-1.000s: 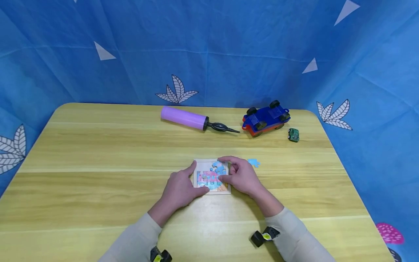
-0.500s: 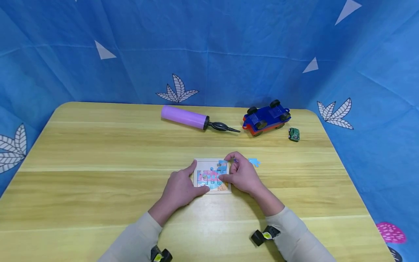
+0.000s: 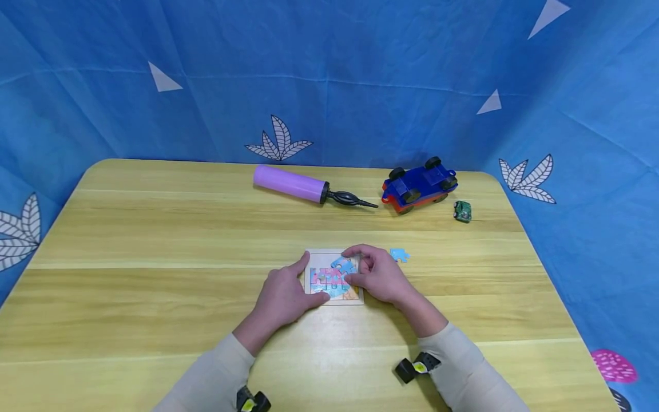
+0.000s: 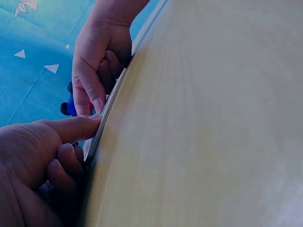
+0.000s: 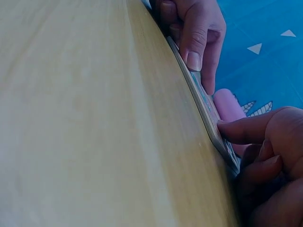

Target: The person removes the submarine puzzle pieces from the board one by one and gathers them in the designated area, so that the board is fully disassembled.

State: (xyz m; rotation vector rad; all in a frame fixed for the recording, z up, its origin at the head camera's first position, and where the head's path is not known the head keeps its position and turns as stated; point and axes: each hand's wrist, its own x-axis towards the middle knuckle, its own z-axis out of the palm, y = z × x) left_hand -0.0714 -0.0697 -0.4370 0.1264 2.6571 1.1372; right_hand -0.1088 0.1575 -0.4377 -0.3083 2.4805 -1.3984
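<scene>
Blue and pink pieces are filling most of the little puzzle board (image 3: pixel 333 278), which is lying flat on the wooden table (image 3: pixel 154 286), close to us and in the middle. We are holding the board's left edge with our left hand (image 3: pixel 282 297); the pointer finger and thumb are lying straight along the edge, so the board is not sliding. Our right hand (image 3: pixel 378 274) is pinching a blue puzzle piece (image 3: pixel 344 265) and holding it over the top right part of the board. Both hands are close together, one at each side of the board.

To do this bit well, we think we should be turning the piece until its bumps are matching the hole, then pressing it down gently, not hard. One more loose blue piece (image 3: pixel 399 255) is waiting just to the right of our right hand.

Far back, a purple pump (image 3: pixel 304 187), a blue toy car (image 3: pixel 419 184) and a small green toy (image 3: pixel 462 211) are lying well apart from us.
</scene>
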